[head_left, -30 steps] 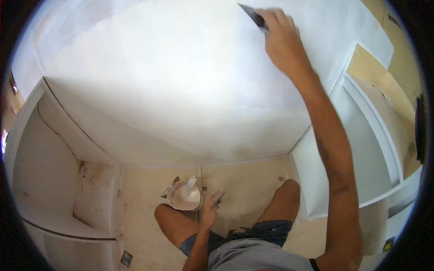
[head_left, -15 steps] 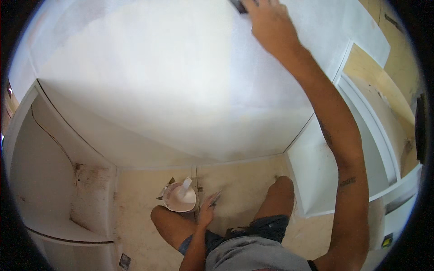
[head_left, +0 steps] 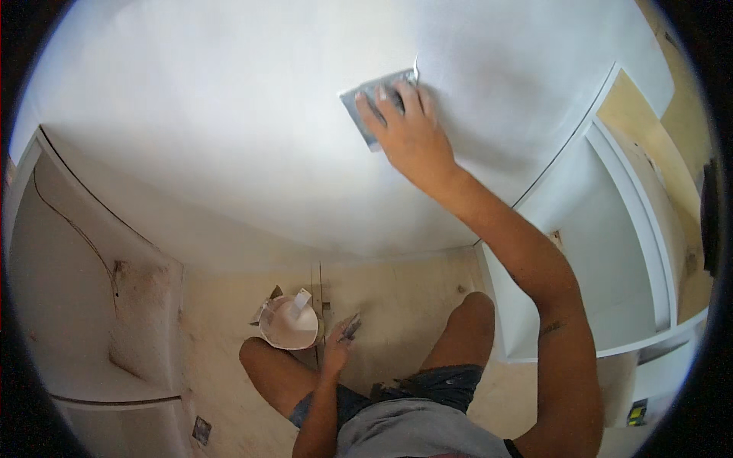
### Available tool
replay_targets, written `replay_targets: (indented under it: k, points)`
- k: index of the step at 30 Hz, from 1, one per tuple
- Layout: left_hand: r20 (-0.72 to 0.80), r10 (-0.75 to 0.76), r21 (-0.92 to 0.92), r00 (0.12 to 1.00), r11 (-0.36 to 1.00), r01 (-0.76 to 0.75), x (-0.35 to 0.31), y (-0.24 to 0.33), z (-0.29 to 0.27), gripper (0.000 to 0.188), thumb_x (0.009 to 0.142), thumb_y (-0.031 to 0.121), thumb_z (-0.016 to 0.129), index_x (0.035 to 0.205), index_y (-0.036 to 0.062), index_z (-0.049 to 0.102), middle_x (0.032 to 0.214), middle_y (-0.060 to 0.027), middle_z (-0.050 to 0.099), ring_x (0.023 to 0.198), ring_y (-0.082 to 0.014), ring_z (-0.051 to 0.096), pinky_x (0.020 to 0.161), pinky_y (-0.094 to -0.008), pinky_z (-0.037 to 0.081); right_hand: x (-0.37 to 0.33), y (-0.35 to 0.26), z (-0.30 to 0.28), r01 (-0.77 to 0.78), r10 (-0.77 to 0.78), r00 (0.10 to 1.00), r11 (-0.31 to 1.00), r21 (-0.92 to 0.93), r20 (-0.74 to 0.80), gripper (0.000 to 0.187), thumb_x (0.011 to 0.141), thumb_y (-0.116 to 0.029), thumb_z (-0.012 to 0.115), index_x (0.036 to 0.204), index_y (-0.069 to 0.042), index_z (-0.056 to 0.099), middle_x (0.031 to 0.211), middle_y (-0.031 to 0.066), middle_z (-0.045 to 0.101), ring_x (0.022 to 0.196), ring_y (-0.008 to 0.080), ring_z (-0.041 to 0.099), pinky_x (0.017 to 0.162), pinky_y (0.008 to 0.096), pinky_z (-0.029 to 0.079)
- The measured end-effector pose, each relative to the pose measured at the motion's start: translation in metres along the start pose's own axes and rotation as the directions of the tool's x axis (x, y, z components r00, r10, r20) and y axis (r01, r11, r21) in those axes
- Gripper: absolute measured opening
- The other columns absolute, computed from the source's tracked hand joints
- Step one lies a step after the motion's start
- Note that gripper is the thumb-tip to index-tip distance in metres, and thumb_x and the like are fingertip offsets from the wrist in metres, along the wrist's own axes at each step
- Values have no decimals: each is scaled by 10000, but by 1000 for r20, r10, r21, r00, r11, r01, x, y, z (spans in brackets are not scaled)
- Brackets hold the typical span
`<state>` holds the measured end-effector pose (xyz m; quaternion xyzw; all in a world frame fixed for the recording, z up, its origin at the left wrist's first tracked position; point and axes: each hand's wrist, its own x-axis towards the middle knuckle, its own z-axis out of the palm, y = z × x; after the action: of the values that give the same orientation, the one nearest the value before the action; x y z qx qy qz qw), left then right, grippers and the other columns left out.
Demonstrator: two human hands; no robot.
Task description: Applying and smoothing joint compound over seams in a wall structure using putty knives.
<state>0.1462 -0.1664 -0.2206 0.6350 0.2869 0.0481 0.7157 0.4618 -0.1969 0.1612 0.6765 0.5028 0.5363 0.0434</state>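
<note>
My right hand (head_left: 412,133) is raised against the upright white wall (head_left: 229,137), its fingers spread over a flat grey filling knife (head_left: 357,113). The wide blade lies on the surface, with a ridge of white filler (head_left: 416,69) at its upper right corner. Low between my knees, my left hand (head_left: 336,351) is closed around a small grey scraper (head_left: 351,327), partly hidden by the fingers. Just left of it on the floor stands a bucket (head_left: 267,336) of pale filler. A white spatula (head_left: 301,299) leans inside the bucket.
Open white cabinet frames stand at the left (head_left: 76,267) and right (head_left: 580,282), boxing in my seat. A wire (head_left: 76,229) hangs inside the left one. The pale floor (head_left: 229,389) has a seam and a dark square patch (head_left: 201,430).
My right hand has come down the wall and slightly left with the filling knife, which now shows fully. My left hand has stayed low by the bucket, and the view has shifted slightly.
</note>
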Motion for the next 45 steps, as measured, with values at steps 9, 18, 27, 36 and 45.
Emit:
replay_targets:
  k: [9,18,27,36,45]
  points:
    - [-10,116,-158,993,981,-116,-14,15,8,624,794,-29,459,1416,5,497,1310,-98,575,1271,-244,525,1055,-338,430,-97,-67,53,110,-122,975,991,77,186,471,922,-227,579,1369,-91,522,1286,111,568,1247,314,495,1068,480,400]
    - [-104,33,-807,994,582,-104,18,38,29,371,1005,302,540,1309,89,546,1225,-97,644,1028,-267,651,807,-435,552,-144,-95,45,-112,-20,807,976,186,590,451,892,-221,582,1316,-69,570,1287,124,571,1241,312,507,1048,456,410]
    - [131,65,-938,989,332,102,-2,208,47,319,1005,413,553,1078,117,648,930,-23,721,741,-155,704,464,-271,519,-167,-106,-109,-262,254,946,233,937,201,552,757,83,622,1286,-73,579,1282,166,542,1242,343,496,1046,453,406]
    - [113,319,-800,941,591,-104,-42,247,44,450,1009,365,556,1333,58,494,1158,-146,656,959,-277,702,685,-413,623,-209,-86,-76,-549,350,807,146,823,476,415,905,71,515,1308,-29,525,1286,175,547,1227,327,517,1071,463,399]
    - [452,842,251,295,197,-948,-48,291,39,755,746,-175,487,1429,146,519,1510,-182,414,1406,-422,389,1154,-480,342,-194,-91,-128,-134,20,498,-986,99,867,311,867,-177,703,1140,-65,607,1003,98,662,1037,221,639,878,392,535]
